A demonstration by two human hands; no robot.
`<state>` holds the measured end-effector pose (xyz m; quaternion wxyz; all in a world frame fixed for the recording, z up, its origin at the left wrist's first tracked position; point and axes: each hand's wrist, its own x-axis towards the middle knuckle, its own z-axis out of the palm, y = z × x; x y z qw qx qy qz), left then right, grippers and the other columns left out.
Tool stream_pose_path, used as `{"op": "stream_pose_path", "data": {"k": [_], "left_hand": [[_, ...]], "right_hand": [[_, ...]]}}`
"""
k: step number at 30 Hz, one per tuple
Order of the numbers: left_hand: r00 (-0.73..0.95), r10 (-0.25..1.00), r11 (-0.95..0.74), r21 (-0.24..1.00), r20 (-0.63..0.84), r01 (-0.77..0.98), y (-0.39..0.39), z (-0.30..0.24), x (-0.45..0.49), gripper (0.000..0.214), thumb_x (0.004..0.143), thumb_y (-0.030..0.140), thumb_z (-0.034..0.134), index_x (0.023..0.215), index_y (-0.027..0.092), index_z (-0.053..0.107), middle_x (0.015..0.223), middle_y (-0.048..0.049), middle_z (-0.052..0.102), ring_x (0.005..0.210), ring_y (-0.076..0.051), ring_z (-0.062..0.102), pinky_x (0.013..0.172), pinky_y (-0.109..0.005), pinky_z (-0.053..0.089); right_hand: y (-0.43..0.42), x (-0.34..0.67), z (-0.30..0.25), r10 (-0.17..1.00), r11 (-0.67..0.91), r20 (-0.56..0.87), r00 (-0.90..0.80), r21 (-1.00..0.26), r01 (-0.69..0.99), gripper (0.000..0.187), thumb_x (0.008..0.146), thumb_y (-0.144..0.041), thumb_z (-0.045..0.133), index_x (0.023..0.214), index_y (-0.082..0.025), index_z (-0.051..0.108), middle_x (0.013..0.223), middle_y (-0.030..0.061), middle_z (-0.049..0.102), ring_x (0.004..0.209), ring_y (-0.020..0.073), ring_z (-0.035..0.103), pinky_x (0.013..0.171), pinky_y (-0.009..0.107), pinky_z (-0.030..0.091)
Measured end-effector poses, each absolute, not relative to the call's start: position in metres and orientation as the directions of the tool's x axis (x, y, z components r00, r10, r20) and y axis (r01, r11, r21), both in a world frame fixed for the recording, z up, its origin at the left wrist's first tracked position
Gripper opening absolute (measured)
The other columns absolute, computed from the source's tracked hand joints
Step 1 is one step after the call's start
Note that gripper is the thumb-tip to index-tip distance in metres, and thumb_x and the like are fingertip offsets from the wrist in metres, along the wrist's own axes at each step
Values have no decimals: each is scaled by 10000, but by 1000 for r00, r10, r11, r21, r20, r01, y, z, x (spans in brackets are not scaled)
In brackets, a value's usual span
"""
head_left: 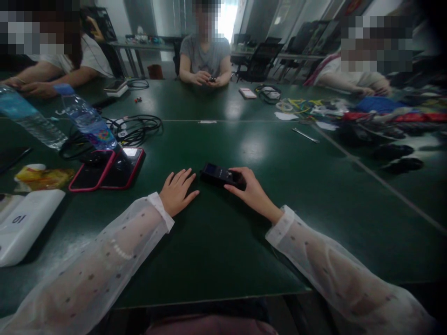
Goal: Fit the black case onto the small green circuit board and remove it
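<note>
A small black handheld device with a screen and buttons [215, 174] lies on the green table [216, 251] in front of me. My right hand [248, 186] grips its right end, thumb on the near side and fingers around the far side. The palm hides part of that end. Just left of the device, my left hand [178, 188] rests flat on the tabletop with its fingers spread. It holds nothing and does not touch the device.
Left of me are two pink-edged phones [122, 170], a water bottle [89, 121], coiled black cables [139, 128] and a white box [31, 223]. A wrench [305, 135] lies to the right, near piled cables [296, 106]. Three people sit around the table.
</note>
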<state>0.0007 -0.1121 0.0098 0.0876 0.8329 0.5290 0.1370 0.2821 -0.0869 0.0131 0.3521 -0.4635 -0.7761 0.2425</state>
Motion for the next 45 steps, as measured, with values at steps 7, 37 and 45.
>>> {"op": "stream_pose_path", "data": {"k": [7, 37, 45], "left_hand": [[402, 905, -426, 275, 140, 862, -112, 9, 1, 582, 978, 521, 395, 1465, 203, 400, 1557, -127, 359, 1444, -306, 294, 1165, -561, 185], [418, 901, -432, 127, 118, 893, -112, 11, 1, 587, 1013, 480, 364, 1531, 218, 278, 1564, -113, 347, 1435, -303, 310, 1145, -553, 255], [412, 901, -428, 136, 135, 893, -111, 9, 1, 618, 1006, 498, 361, 1526, 176, 279, 1555, -123, 363, 1424, -304, 326, 1144, -551, 259]], "right_hand": [[-84, 274, 10, 904, 428, 342, -258, -705, 565, 517, 825, -476, 676, 1274, -268, 527, 1206, 105, 577, 1038, 294, 599, 838, 510, 530], [-71, 283, 7, 963, 246, 257, 87, -962, 115, 591, 789, -609, 659, 1218, -245, 478, 1195, 103, 589, 990, 253, 674, 855, 449, 601], [-79, 271, 15, 978, 204, 201, -58, -977, 57, 584, 777, -598, 678, 1181, -233, 467, 1195, 113, 587, 1067, 266, 646, 898, 450, 599]]}}
